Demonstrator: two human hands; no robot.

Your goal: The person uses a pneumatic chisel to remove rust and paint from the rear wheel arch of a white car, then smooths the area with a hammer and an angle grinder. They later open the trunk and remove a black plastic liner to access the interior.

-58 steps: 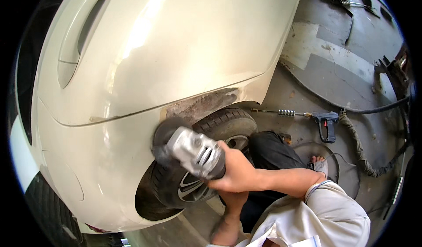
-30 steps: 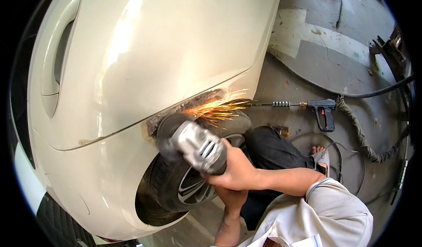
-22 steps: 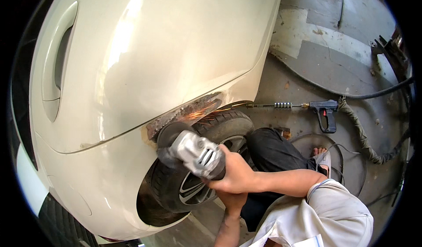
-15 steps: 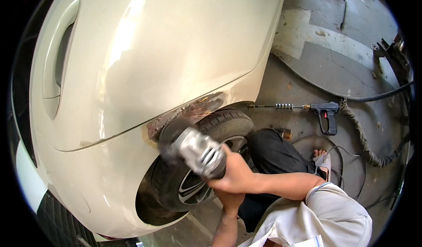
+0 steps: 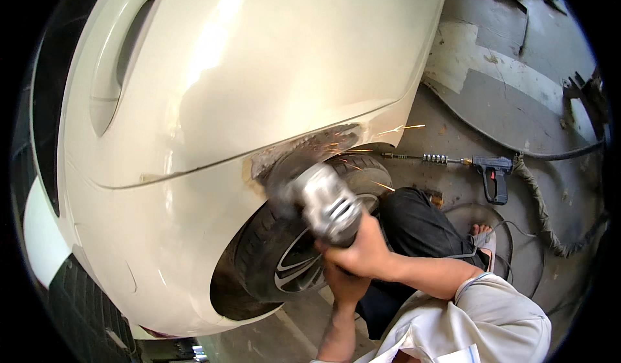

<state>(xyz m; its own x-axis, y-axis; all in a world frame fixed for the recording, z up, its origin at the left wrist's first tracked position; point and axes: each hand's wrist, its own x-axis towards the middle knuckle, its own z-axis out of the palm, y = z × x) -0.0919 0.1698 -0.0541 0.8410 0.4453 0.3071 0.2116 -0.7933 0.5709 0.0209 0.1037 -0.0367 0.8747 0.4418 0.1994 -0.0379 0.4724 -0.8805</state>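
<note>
The grinder (image 5: 330, 201) is clasped by the right hand (image 5: 363, 250), behind the disc (image 5: 293, 167), likely for safety. Below, whether anything is gripped by the left hand (image 5: 345, 286) cannot be told.

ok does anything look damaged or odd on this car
Yes: the car has a rough, dark patch above the tire, breaking up its otherwise mostly smooth, glossy cream finish.

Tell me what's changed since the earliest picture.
Relative to the car, the grinder has moved rightward and up in the view, along the bare patch; sparks now fly, where none showed. Nothing was let go: the right hand and left hand both keep their grip on it. The black gun-shaped tool stays on the floor.
</note>
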